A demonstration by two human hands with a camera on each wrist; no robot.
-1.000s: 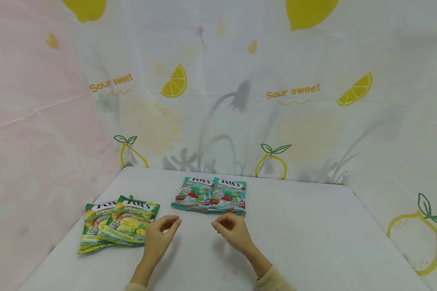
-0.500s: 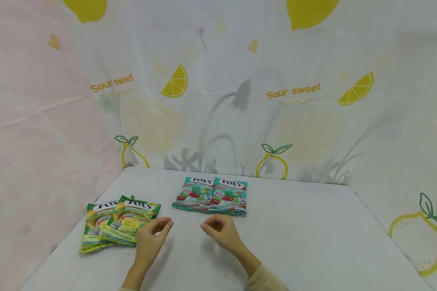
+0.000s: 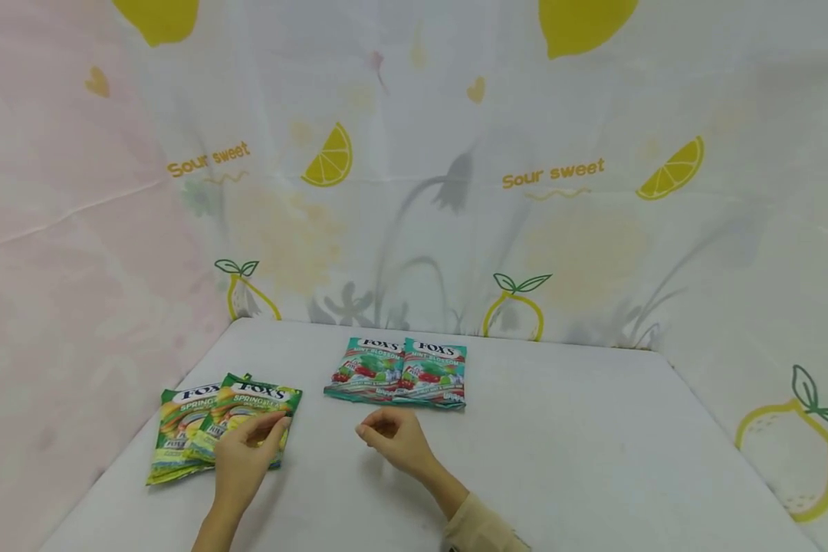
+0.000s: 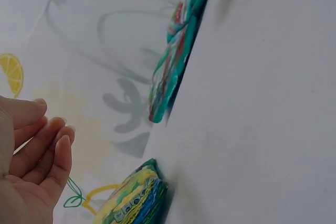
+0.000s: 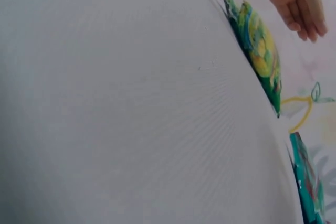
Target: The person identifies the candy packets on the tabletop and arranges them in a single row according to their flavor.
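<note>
Two green-and-yellow Fox's Spring Tea candy bags lie overlapping on the left; the upper bag [image 3: 265, 396] partly covers the lower bag [image 3: 172, 429]. My left hand [image 3: 243, 460] hovers in front of the upper one, hiding part of it, its fingers loosely bent and nothing in them. Farther back, two teal Mint Blossom candy bags lie side by side, a left one [image 3: 367, 374] and a right one [image 3: 433, 376]. Nearer than these is my right hand [image 3: 402, 445], also loosely bent and holding nothing. In the left wrist view my left hand [image 4: 37, 166] is above the table surface, apart from the bags.
A white table [image 3: 559, 445] carries all the bags. Behind it hangs a pale cloth backdrop [image 3: 414, 230] with lemon prints, and a pinkish cloth [image 3: 55, 345] borders the left side.
Both hands have moved left, staying apart. My left hand has gone from beside the upper green bag to in front of it. The bags have kept their places.
</note>
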